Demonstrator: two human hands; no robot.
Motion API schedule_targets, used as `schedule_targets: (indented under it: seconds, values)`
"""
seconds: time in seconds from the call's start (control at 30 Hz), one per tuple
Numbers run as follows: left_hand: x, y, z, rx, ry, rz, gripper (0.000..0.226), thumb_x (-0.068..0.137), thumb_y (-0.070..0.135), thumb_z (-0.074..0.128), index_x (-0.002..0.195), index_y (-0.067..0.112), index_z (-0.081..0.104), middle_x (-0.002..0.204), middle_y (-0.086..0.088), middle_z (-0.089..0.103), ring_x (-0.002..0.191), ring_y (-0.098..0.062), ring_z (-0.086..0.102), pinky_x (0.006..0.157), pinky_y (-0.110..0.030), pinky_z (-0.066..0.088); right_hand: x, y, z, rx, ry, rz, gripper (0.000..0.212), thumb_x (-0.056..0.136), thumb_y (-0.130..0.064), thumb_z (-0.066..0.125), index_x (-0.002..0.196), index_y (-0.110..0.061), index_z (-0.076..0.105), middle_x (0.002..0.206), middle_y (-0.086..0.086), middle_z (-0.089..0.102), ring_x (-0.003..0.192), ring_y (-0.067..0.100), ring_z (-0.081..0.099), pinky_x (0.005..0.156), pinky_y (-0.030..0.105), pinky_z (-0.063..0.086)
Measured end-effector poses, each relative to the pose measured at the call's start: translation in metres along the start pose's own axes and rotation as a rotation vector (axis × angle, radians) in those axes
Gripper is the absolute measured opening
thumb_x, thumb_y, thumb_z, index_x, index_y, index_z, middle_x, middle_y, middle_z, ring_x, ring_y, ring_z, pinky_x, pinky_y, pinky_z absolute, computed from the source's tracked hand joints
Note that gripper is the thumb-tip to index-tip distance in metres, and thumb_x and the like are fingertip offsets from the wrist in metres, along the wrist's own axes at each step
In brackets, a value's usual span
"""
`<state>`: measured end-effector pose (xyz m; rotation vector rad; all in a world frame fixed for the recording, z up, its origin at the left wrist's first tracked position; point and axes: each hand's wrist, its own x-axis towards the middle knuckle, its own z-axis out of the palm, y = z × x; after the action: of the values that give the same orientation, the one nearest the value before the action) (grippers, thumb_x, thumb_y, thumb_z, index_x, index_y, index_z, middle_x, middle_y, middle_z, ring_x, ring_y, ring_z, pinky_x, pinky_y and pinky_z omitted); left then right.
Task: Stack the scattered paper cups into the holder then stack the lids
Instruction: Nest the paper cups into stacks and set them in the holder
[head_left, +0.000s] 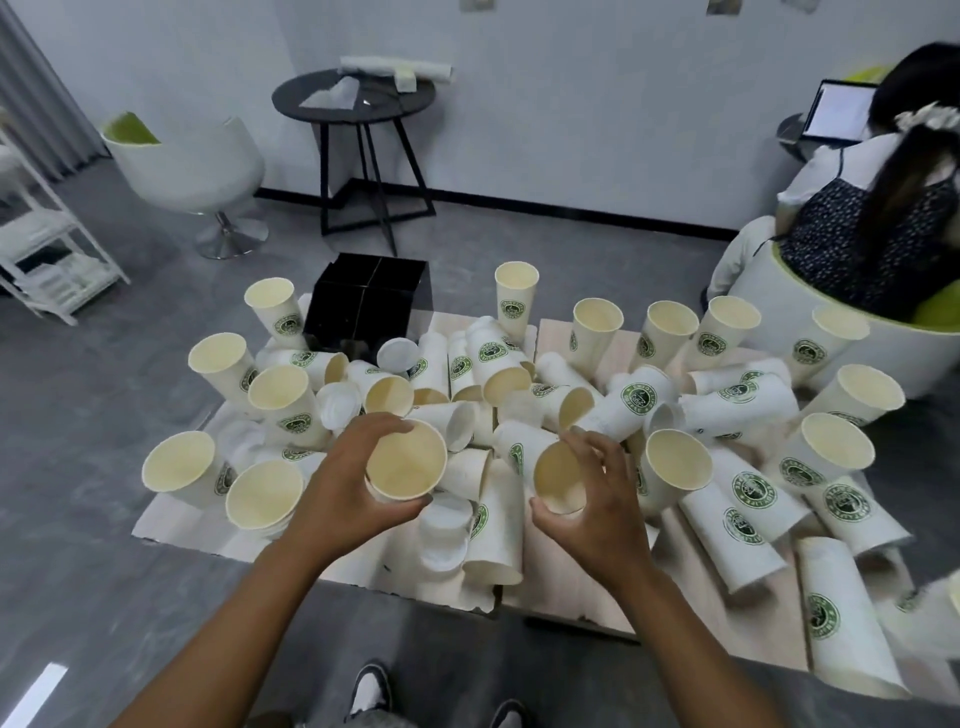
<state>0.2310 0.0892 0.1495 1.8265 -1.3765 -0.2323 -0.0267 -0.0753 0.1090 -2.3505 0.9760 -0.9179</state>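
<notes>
two hands (347, 486) (597, 512) each grip one paper cup (406, 460) (560, 480).

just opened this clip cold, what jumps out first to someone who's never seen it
A jumble of white paper cups with green logos, some upright, many on their sides, covers the low table in the middle. In front, the left hand grips one cup and the right hand grips another cup. At the table's far edge stands a black holder, its four compartments looking empty.
</notes>
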Motion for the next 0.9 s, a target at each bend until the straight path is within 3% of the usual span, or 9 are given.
schedule_targets:
  seconds: [0.23,0.37,0.47,0.57,0.63,0.8,0.9]
  values:
    - [-0.011,-0.005,0.001,-0.009,0.034,-0.039,0.081,0.061,0.031,0.1,0.129,0.036,0.054,0.137,0.019,0.053,0.131,-0.01,0.052,0.105,-0.034,0.046,0.007,-0.004,-0.005,-0.021,-0.034,-0.081,0.086,0.066,-0.034,0.088,0.145,-0.024,0.055,0.132,0.001,0.049,0.12,0.028,0.05,0.098,0.031,0.044]
    - [-0.007,-0.001,-0.007,-0.013,0.057,-0.027,0.079,0.062,0.042,0.095,0.129,0.035,0.054,0.136,0.016,0.055,0.129,-0.009,0.054,0.101,-0.026,0.045,0.021,-0.016,-0.011,0.01,-0.052,-0.119,0.083,0.066,-0.039,0.085,0.141,-0.024,0.054,0.134,-0.004,0.051,0.116,0.028,0.052,0.097,0.021,0.033]
    - [-0.002,0.005,-0.022,-0.018,0.096,-0.014,0.081,0.062,0.029,0.099,0.13,0.032,0.054,0.136,0.014,0.055,0.129,-0.01,0.053,0.103,-0.028,0.045,0.04,-0.038,-0.015,0.075,-0.06,-0.162,0.082,0.064,-0.037,0.087,0.138,-0.023,0.053,0.136,-0.008,0.05,0.117,0.025,0.048,0.098,0.031,0.042]
    - [0.004,0.011,-0.049,0.002,0.153,0.016,0.083,0.062,0.023,0.1,0.132,0.028,0.055,0.137,0.013,0.056,0.131,-0.012,0.053,0.104,-0.028,0.045,0.063,-0.066,-0.014,0.111,-0.075,-0.25,0.081,0.065,-0.044,0.081,0.137,-0.018,0.056,0.137,-0.005,0.051,0.117,0.028,0.049,0.102,0.034,0.042]
    - [0.006,0.014,-0.071,0.016,0.206,0.013,0.083,0.062,0.023,0.101,0.131,0.027,0.055,0.137,0.015,0.056,0.131,-0.008,0.053,0.105,-0.02,0.041,0.079,-0.088,-0.01,0.14,-0.092,-0.305,0.082,0.065,-0.044,0.082,0.138,-0.019,0.056,0.136,-0.006,0.051,0.116,0.026,0.048,0.103,0.033,0.043]
    - [-0.001,0.02,-0.14,0.081,0.35,-0.005,0.082,0.06,0.038,0.094,0.131,0.031,0.054,0.134,0.023,0.054,0.123,0.005,0.05,0.094,-0.008,0.039,0.11,-0.153,0.01,0.224,-0.133,-0.454,0.083,0.066,-0.044,0.085,0.139,-0.017,0.058,0.136,-0.007,0.051,0.117,0.022,0.047,0.108,0.016,0.032]
    - [-0.009,0.016,-0.182,0.145,0.418,-0.029,0.081,0.06,0.042,0.093,0.131,0.034,0.053,0.132,0.017,0.057,0.119,0.0,0.054,0.092,-0.011,0.04,0.121,-0.192,0.027,0.272,-0.178,-0.527,0.084,0.067,-0.046,0.086,0.14,-0.016,0.058,0.137,-0.005,0.053,0.117,0.021,0.048,0.107,0.014,0.03]
